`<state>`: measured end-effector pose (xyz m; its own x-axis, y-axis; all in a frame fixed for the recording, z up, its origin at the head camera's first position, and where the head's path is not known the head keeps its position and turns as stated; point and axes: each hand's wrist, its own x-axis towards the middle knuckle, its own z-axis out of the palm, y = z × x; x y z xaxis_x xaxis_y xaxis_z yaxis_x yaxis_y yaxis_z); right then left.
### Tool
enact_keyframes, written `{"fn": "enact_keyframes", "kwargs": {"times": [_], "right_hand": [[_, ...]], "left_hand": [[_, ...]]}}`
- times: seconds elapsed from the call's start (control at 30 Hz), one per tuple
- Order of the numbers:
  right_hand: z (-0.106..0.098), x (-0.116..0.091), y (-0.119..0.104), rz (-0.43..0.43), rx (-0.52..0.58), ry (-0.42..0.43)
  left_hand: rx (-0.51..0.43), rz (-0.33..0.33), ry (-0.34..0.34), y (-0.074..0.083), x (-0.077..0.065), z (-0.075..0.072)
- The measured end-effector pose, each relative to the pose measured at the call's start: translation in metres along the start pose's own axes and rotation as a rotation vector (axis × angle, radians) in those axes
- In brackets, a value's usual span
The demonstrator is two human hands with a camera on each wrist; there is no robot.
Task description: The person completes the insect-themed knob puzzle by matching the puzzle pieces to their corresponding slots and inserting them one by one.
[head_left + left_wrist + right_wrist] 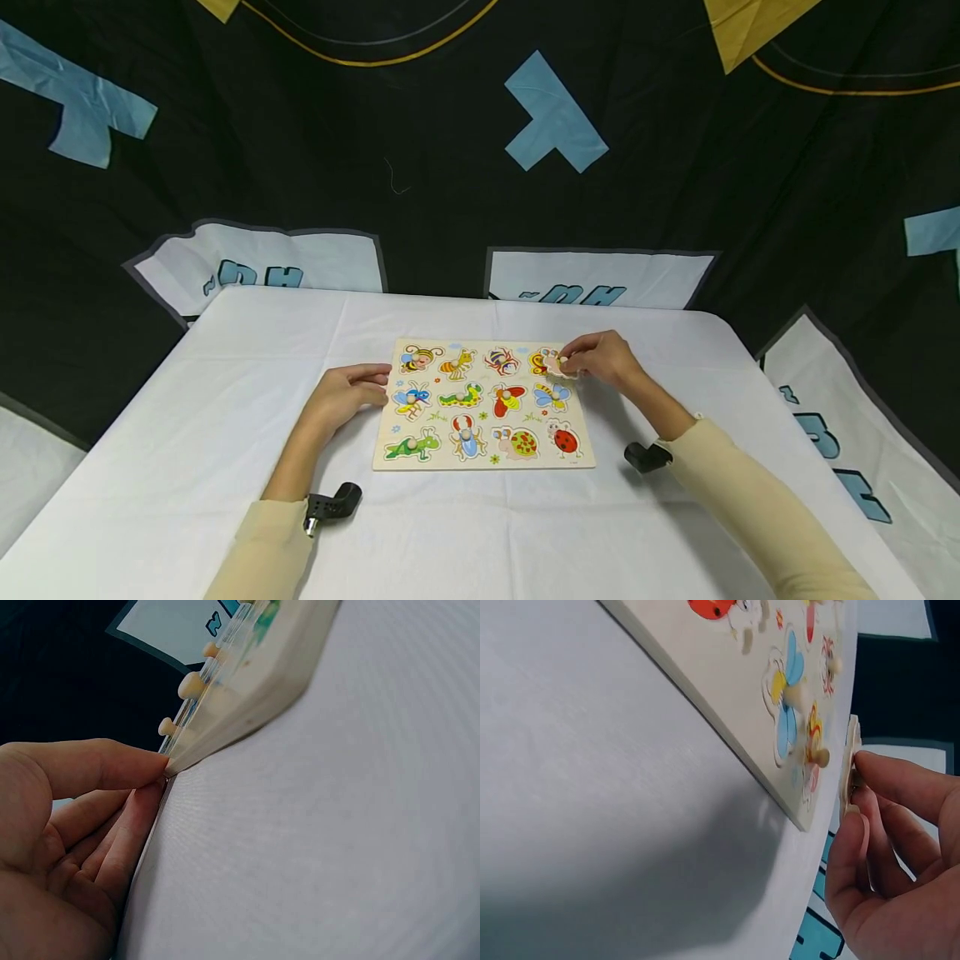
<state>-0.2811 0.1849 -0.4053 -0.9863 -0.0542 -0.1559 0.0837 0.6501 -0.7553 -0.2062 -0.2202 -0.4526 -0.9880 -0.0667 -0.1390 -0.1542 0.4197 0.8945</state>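
Note:
A wooden peg puzzle board [442, 417] with colourful insect pictures lies flat on the table. My right hand [603, 358] pinches a small pale puzzle piece [553, 363] by its knob, over the board's far right corner. In the right wrist view the held piece [849, 772] stands nearly edge-on between thumb and fingers, its picture turned away. In the head view it overlaps part of the butterfly [536, 361]. At the board's left edge, my left hand [337, 404] rests with its fingertips touching the side.
A white cloth [465, 533] covers the table. Several pieces with round knobs sit in the board, among them the blue-winged bee [787, 727]. The snail [517, 443] and ladybug [564, 438] are near its front right. Behind hangs a black curtain [420, 167].

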Motion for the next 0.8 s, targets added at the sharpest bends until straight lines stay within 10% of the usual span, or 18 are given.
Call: {"fn": "enact_keyframes", "kwargs": {"times": [0.8], "right_hand": [[0.024, -0.029, -0.004, -0.073, 0.008, -0.165]], "left_hand": [[0.016, 0.014, -0.01, 0.001, -0.001, 0.0]]}}
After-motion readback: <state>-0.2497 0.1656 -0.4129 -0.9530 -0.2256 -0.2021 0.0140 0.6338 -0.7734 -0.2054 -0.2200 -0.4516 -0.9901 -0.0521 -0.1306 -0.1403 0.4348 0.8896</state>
